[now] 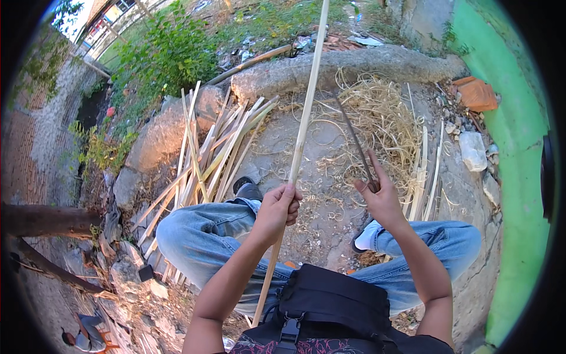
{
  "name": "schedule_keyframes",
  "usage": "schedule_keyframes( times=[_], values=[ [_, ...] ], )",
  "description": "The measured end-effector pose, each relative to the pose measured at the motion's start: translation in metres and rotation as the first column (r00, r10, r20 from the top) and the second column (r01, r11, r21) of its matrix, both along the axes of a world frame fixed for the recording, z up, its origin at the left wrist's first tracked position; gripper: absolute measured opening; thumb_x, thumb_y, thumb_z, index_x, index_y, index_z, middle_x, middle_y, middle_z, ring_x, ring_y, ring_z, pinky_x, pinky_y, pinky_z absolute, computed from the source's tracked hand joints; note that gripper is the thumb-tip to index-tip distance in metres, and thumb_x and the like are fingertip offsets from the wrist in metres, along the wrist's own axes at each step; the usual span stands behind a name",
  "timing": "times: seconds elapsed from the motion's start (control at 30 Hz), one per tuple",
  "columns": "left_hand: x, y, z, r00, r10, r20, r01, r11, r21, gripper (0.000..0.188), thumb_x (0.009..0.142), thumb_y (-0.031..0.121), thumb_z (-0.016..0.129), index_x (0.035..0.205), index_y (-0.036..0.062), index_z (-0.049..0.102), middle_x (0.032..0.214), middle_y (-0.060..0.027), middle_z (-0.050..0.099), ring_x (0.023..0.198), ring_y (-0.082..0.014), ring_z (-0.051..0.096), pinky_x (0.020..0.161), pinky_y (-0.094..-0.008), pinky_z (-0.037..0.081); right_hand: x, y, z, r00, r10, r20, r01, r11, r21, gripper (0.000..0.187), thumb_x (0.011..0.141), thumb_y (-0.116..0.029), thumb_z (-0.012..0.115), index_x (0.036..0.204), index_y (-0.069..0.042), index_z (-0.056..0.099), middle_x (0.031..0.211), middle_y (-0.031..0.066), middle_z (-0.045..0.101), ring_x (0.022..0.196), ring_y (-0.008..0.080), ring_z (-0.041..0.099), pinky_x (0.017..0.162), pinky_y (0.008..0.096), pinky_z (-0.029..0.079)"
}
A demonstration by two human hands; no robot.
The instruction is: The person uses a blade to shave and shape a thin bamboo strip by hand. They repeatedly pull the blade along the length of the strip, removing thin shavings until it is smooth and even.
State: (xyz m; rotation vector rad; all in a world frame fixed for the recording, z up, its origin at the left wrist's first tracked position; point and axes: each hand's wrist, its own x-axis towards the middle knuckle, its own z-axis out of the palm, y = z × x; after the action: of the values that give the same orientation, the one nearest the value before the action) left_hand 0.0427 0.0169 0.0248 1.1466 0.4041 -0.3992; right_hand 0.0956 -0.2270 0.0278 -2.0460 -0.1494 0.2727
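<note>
My left hand [279, 211] is closed round a long pale bamboo strip [306, 112], which slants from my lap up past the top of the view. A knife with a long, thin, dark blade [354, 134] is in my right hand [382, 197], its tip pointing up and away. My right index finger stretches out beside the handle, which the hand mostly hides. Blade and strip are apart. Between my feet and beyond lie curled shavings [380, 115], heaped thickest at the far right.
A pile of split strips [221, 150] lies by my left leg, with a few more strips [420, 177] at the right. A rough stone edging [348, 68] curves behind. Right stands a green wall [519, 147]. A black bag [330, 295] rests on my lap; a chicken [88, 336] is lower left.
</note>
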Motion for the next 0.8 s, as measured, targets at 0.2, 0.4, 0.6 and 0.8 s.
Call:
schedule_keyframes(
  times=[0.2, 0.4, 0.6, 0.8],
  values=[
    [-0.006, 0.0, 0.005, 0.998, -0.044, -0.053, 0.044, 0.999, 0.003, 0.03, 0.102, 0.032, 0.04, 0.095, 0.0055, 0.053, 0.064, 0.0037, 0.041, 0.046, -0.0029, 0.031, 0.041, -0.018, 0.026, 0.004, -0.008, 0.003, 0.999, 0.047, -0.001, -0.046, 0.975, 0.216, 0.05, 0.098, -0.033, 0.05, 0.144, -0.015, 0.038, 0.059, -0.0039, 0.04, 0.053, 0.0054, 0.034, 0.048, 0.0254, 0.031],
    [-0.009, -0.007, -0.007, 0.994, -0.108, -0.015, 0.109, 0.988, 0.111, 0.032, 0.103, 0.032, 0.037, 0.098, 0.0042, 0.052, 0.061, 0.0067, 0.035, 0.046, -0.0023, 0.028, 0.04, -0.0191, 0.023, -0.016, 0.019, 0.002, 0.848, 0.428, 0.314, -0.398, 0.904, -0.158, 0.045, 0.094, -0.025, 0.055, 0.138, -0.022, 0.047, 0.063, 0.0091, 0.048, 0.052, 0.0223, 0.046, 0.053, 0.0366, 0.041],
    [-0.013, -0.009, -0.01, 0.988, -0.154, 0.022, 0.141, 0.946, 0.291, 0.031, 0.103, 0.03, 0.038, 0.089, 0.005, 0.051, 0.057, 0.0065, 0.036, 0.047, -0.0041, 0.032, 0.041, -0.0216, 0.025, -0.018, 0.02, -0.013, 0.785, 0.524, 0.33, -0.427, 0.844, -0.324, 0.041, 0.094, -0.026, 0.054, 0.135, -0.026, 0.05, 0.062, 0.0064, 0.046, 0.053, 0.0225, 0.051, 0.05, 0.036, 0.043],
    [-0.017, -0.009, -0.015, 0.972, -0.2, 0.125, 0.093, 0.812, 0.576, 0.038, 0.101, 0.027, 0.039, 0.08, -0.0012, 0.054, 0.059, -0.0062, 0.045, 0.056, -0.0144, 0.044, 0.054, -0.0339, 0.037, -0.007, 0.017, -0.032, 0.735, 0.533, 0.419, -0.411, 0.842, -0.351, 0.04, 0.093, -0.027, 0.055, 0.133, -0.03, 0.052, 0.059, 0.0039, 0.047, 0.05, 0.02, 0.053, 0.046, 0.0348, 0.043]
  ],
)
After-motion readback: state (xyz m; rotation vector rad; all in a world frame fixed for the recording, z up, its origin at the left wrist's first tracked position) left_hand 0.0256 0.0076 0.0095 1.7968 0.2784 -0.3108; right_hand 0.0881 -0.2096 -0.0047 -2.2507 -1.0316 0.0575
